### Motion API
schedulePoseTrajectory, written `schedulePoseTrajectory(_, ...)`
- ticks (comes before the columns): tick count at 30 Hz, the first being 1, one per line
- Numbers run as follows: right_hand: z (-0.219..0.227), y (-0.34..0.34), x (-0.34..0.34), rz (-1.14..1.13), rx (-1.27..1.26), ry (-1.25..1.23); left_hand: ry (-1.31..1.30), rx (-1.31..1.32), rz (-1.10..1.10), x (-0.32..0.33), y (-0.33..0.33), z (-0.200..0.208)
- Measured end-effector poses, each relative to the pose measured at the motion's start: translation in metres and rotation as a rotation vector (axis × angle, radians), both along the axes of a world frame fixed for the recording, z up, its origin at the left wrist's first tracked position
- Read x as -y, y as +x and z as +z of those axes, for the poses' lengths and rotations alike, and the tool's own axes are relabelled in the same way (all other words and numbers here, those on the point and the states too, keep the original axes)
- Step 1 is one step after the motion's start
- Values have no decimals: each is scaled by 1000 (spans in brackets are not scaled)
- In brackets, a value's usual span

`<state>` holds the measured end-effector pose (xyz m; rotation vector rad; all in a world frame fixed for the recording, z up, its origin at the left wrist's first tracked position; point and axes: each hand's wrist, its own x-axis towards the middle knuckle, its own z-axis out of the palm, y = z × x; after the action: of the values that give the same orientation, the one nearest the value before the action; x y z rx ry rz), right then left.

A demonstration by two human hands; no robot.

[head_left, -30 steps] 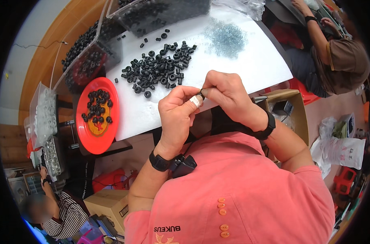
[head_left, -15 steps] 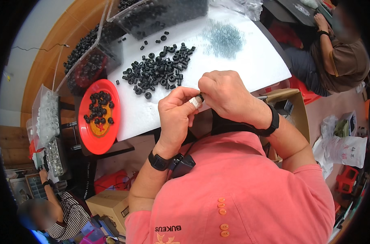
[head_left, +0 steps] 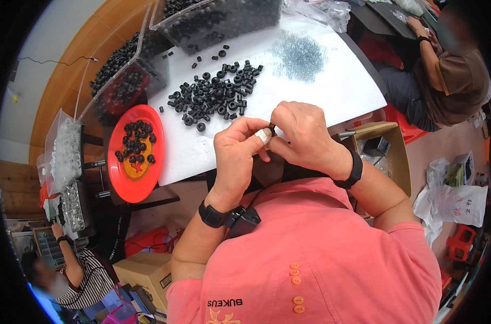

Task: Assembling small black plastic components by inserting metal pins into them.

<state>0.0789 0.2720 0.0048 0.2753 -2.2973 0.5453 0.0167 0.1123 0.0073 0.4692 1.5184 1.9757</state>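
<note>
A small black ring-like part [head_left: 272,128] is pinched in my left hand [head_left: 236,151], between the index finger and the thumb, which has white tape [head_left: 264,135] round it. My right hand [head_left: 305,135] meets it from the right with curled fingers. Whatever those fingers grip is hidden or too small to make out. Just beyond my hands, a loose heap of black parts [head_left: 216,92], some ring-shaped and some like short tubes, lies on the white tabletop [head_left: 342,81]. Farther off is a spread of tiny pale bluish pieces [head_left: 299,54].
On the left stands a red plate [head_left: 118,181] holding several assembled-looking black pieces. See-through bins [head_left: 218,27] of black parts line the far left side. A cardboard box [head_left: 399,167] sits right of my arm. Two co-workers [head_left: 453,86] sit at right and lower left.
My right hand has turned slightly and its thumb now shows lower, apart from the index finger. More of the black part is visible. The view has shifted a little.
</note>
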Motion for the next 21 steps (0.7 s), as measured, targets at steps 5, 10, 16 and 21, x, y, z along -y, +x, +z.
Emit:
schedulePoseTrajectory(5, 8, 2, -8, 46, 20, 66, -118, -74, -35, 3, 1, 7)
schedulePoseTrajectory(10, 12, 4, -6, 72, 72, 65, -106, -60, -71, 2, -3, 1)
schedulePoseTrajectory(16, 22, 0, -27, 273, 220, -28, -104, -42, -61, 3, -4, -2)
schedulePoseTrajectory(21, 15, -3, -25, 297, 294, -169, -137, -106, -115, 6, -5, -3)
